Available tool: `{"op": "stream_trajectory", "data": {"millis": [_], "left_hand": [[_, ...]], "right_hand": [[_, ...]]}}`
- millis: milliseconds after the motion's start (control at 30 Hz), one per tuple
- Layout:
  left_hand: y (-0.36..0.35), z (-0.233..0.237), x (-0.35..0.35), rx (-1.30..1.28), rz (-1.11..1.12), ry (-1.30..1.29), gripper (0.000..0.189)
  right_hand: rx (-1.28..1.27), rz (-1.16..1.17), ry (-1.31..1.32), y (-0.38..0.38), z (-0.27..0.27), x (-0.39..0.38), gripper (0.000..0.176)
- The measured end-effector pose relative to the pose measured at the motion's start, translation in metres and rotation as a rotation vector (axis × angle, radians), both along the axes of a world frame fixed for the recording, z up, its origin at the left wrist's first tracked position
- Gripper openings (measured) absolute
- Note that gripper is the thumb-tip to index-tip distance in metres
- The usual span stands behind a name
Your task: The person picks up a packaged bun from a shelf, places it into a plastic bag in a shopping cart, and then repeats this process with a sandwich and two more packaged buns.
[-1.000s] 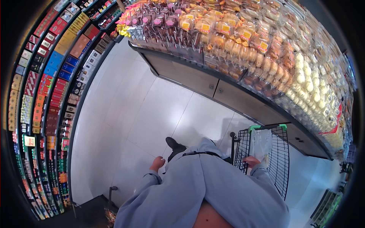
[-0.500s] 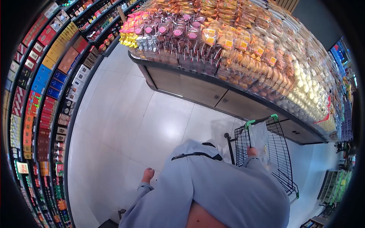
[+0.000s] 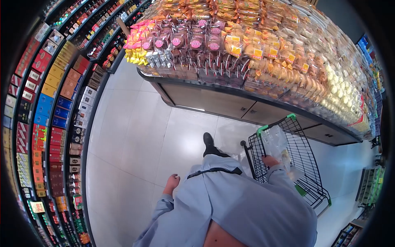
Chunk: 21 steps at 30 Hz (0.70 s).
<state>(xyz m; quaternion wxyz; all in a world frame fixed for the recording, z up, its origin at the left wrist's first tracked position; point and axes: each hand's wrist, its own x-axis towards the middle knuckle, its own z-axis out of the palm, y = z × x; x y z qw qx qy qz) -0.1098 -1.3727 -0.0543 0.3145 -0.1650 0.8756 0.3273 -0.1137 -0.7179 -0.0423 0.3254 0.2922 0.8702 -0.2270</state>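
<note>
My right hand [image 3: 270,161] is closed on a black bar of a wire shopping cart [image 3: 302,150] with green corner pieces. Inside the cart, close to that hand, lies a clear plastic bag [image 3: 276,140]; what it contains is hard to make out. My left hand [image 3: 172,181] hangs at my side over the floor, its fingers curled, and I see nothing held in it.
A long display counter [image 3: 205,96] piled with packaged baked goods [image 3: 255,51] runs in front of me and along the cart. Shelves of boxed goods [image 3: 53,111] curve along the left. Pale tiled floor [image 3: 135,123] lies between. Green crates [image 3: 371,185] stand at the right.
My dark shoe has come into view ahead of me as I step. The cart's near end and the counter have shifted in view. My left hand has swung forward; my right stays on the cart.
</note>
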Motion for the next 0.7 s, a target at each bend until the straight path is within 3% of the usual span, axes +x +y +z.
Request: {"op": "stream_trajectory", "data": {"millis": [133, 200, 300, 400, 533, 700], "left_hand": [[-0.002, 0.016, -0.082, -0.007, -0.032, 0.062, 0.054], [-0.007, 0.024, -0.119, -0.034, -0.072, 0.059, 0.054], [-0.010, 0.036, -0.169, -0.073, -0.149, 0.036, 0.054], [-0.007, 0.039, -0.219, -0.094, -0.197, 0.038, 0.054], [0.009, 0.052, -0.285, -0.084, -0.244, 0.038, 0.052], [0.050, 0.079, -0.349, -0.008, -0.341, 0.031, 0.050]], "right_hand": [[-0.204, 0.066, -0.168, -0.003, -0.015, -0.044, 0.044], [-0.252, 0.062, -0.263, -0.020, 0.022, -0.071, 0.054], [-0.284, -0.090, -0.280, -0.044, 0.048, -0.098, 0.054], [-0.305, 0.034, -0.237, -0.052, 0.058, -0.121, 0.060], [-0.427, -0.056, -0.257, -0.066, 0.058, -0.138, 0.059], [-0.439, -0.048, -0.270, -0.093, 0.101, -0.168, 0.055]]}}
